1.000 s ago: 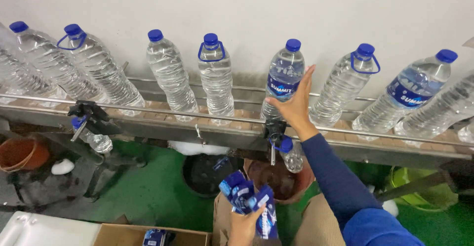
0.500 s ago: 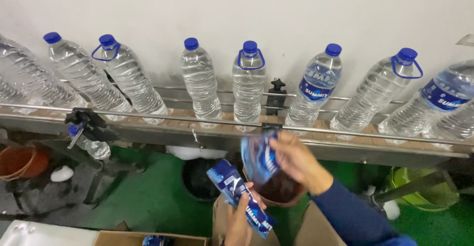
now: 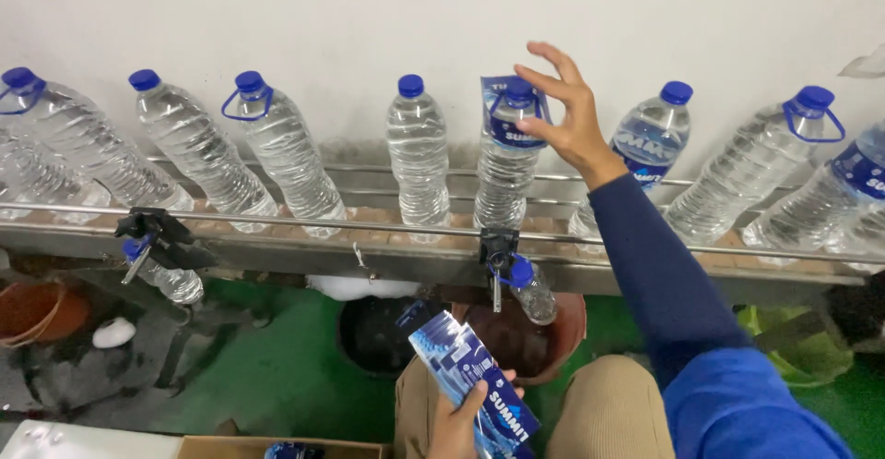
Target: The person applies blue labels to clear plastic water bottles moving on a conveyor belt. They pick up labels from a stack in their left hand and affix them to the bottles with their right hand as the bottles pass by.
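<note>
Reaching up to the conveyor point(image 3: 442, 256), the right hand point(image 3: 567, 113) is now at the neck of the middle bottle point(image 3: 505, 159), fingers point(image 3: 553, 86) spread loosely around a blue label sleeve point(image 3: 502, 113) that sits over the cap and shoulder. Half a second ago that sleeve was still down by the lap, so it has just gone onto the bottle, which hasn't slid down to the body yet. The left hand point(image 3: 458, 427) is clenched on a stack of blue sleeves point(image 3: 472, 381) low over the knees. Neighbouring bottles point(image 3: 419, 150) stand bare, one further right point(image 3: 645, 159) already labelled.
</note>
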